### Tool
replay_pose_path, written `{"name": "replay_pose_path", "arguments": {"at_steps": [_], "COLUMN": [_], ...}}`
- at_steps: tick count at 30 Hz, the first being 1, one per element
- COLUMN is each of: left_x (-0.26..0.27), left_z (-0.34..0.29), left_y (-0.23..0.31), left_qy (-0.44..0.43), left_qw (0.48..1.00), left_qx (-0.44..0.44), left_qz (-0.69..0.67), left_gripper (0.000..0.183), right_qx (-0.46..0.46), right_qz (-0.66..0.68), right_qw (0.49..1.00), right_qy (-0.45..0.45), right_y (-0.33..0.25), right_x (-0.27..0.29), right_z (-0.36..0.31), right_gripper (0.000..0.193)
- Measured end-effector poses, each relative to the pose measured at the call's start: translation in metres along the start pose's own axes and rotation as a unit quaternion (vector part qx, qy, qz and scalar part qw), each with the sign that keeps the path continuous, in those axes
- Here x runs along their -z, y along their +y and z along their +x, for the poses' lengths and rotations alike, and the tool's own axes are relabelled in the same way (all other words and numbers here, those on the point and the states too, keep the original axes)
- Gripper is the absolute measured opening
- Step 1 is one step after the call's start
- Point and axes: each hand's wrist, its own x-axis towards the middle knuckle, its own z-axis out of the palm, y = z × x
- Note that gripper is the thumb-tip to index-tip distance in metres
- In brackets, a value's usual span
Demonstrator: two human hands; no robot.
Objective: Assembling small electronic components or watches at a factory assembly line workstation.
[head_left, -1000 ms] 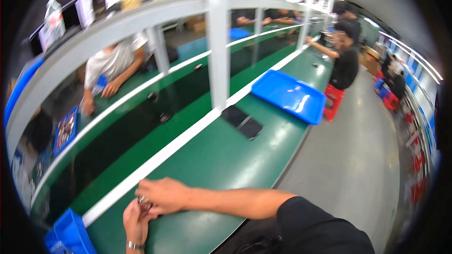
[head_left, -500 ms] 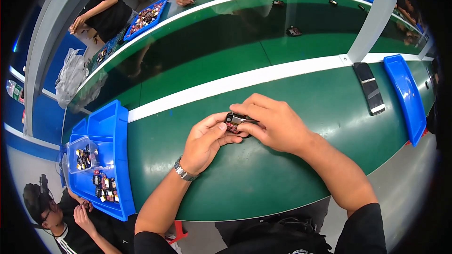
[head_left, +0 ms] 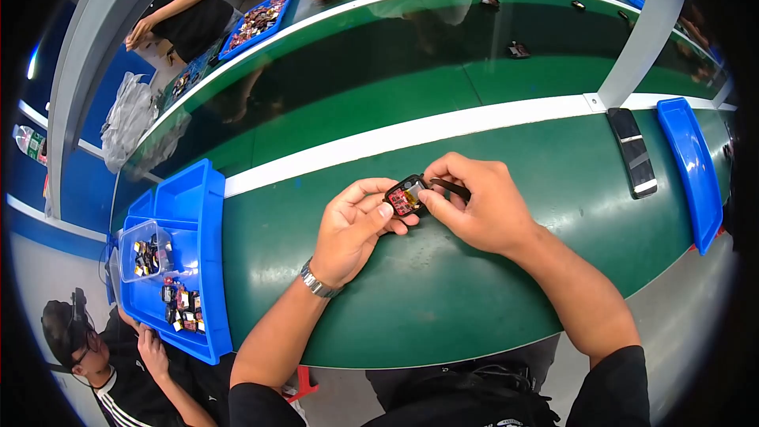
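Above the green table, my left hand pinches the edge of a small black smartwatch case between thumb and fingers. The case is open: red circuitry and a silver block, which looks like a battery, show inside. My right hand is at the case's right side, thumb and fingertips touching that edge. A slim black tool, apparently tweezers, lies in the right hand's grip. Its tips are hidden by the fingers.
A blue divided tray on the left holds a clear plastic tub and several small devices. To the right lie a black phone-shaped object and a blue tray. A conveyor with small devices runs beyond the white rail. Co-workers sit left and opposite.
The case has tilted so more of its red inside shows. My right fingers have shifted from over its top to its right edge. The whole view has shifted slightly.
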Motion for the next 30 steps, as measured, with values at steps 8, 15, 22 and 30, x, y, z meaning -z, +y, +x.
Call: {"name": "replay_pose_path", "arguments": {"at_steps": [8, 15, 22, 30], "left_x": [0.002, 0.001, 0.000, -0.005], "left_z": [0.001, -0.001, -0.001, 0.000], "left_y": [0.006, 0.009, 0.007, 0.003], "left_qy": [0.072, 0.040, 0.026, -0.038], "left_qw": [0.997, 0.997, 0.997, 0.997], "left_qx": [0.006, 0.054, 0.074, 0.059], "left_qz": [-0.017, -0.030, -0.001, -0.044], "left_gripper": [0.031, 0.032, 0.034, 0.039], "right_qx": [-0.045, 0.048, 0.200, 0.183], "right_qz": [-0.245, -0.341, -0.144, -0.126], "right_qw": [0.968, 0.939, 0.969, 0.975], "right_qy": [0.023, 0.009, 0.012, 0.029], "right_y": [0.018, 0.003, -0.009, 0.003], "right_x": [0.022, 0.013, -0.019, -0.012], "right_z": [0.006, 0.002, -0.006, -0.004], "right_gripper": [0.024, 0.017, 0.022, 0.023]}}
